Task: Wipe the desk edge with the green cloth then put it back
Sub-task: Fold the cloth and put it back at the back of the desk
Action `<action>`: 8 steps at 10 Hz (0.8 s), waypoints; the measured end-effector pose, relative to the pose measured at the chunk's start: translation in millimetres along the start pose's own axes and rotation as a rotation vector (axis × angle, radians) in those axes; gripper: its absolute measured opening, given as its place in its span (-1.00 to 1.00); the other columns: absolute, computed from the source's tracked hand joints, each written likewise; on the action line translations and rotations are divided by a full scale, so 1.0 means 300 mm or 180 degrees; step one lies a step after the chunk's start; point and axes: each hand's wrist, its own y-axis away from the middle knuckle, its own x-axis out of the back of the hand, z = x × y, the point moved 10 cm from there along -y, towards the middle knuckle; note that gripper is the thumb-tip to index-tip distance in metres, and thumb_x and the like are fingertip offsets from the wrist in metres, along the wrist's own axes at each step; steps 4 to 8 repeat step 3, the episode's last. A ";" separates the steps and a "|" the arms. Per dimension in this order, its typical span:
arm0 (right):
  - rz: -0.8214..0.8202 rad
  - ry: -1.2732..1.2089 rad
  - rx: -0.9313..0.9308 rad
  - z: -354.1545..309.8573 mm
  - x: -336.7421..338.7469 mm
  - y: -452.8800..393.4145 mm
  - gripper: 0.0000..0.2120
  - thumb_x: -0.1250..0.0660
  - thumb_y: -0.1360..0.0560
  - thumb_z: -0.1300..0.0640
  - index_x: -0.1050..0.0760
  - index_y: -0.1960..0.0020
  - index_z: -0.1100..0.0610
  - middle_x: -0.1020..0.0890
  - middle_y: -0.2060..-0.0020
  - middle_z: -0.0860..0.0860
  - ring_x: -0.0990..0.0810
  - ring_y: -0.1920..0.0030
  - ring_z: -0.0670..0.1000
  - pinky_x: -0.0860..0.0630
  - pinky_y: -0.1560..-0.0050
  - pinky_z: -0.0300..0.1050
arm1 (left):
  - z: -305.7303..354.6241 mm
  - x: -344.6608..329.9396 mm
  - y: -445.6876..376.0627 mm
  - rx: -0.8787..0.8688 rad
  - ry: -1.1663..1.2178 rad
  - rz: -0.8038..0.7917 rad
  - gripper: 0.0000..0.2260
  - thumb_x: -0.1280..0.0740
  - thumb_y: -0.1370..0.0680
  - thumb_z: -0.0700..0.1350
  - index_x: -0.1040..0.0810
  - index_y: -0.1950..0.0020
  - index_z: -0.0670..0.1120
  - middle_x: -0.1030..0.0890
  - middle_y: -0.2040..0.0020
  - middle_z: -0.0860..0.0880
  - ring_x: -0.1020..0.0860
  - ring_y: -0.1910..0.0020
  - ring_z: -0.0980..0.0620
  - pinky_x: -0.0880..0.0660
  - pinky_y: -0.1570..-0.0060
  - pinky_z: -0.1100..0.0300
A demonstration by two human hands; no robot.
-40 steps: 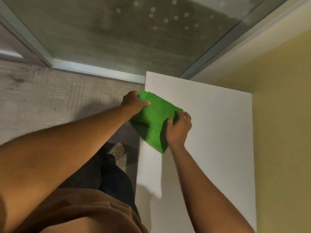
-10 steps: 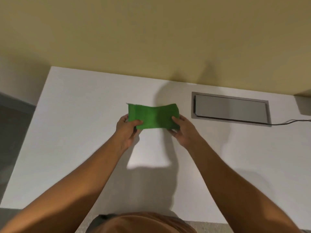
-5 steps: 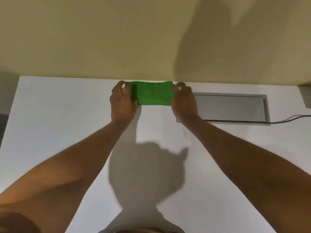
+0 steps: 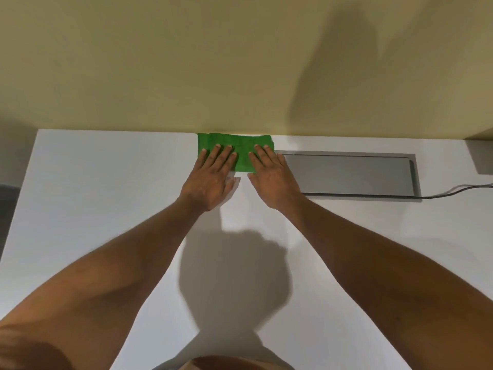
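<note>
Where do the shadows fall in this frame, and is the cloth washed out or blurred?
Head view: the person's shadow darkens the white desk between the forearms, another falls on the yellow wall; the folded green cloth under the left hand and right hand stays sharp and evenly lit; wide-angle stretching enlarges the forearms.

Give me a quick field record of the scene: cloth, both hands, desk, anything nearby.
cloth: green cloth folded flat at the desk's back edge, against the wall
left hand: open, fingers flat on the cloth
right hand: open, fingers flat on the cloth
desk: white
nearby: grey cable hatch right of the cloth; cable runs right from it
</note>
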 end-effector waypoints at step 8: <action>0.1344 -0.0127 0.0062 -0.087 0.467 0.092 -0.45 -0.25 -0.70 0.03 -0.29 -0.64 0.18 -0.31 -0.65 0.20 -0.21 -0.68 0.25 -0.22 -0.64 0.28 | 0.051 0.413 0.069 0.0208 -0.0109 0.1246 -0.34 -0.02 -0.75 0.19 -0.03 -0.74 -0.18 -0.08 -0.76 -0.20 0.01 -0.76 -0.22 -0.03 -0.70 -0.30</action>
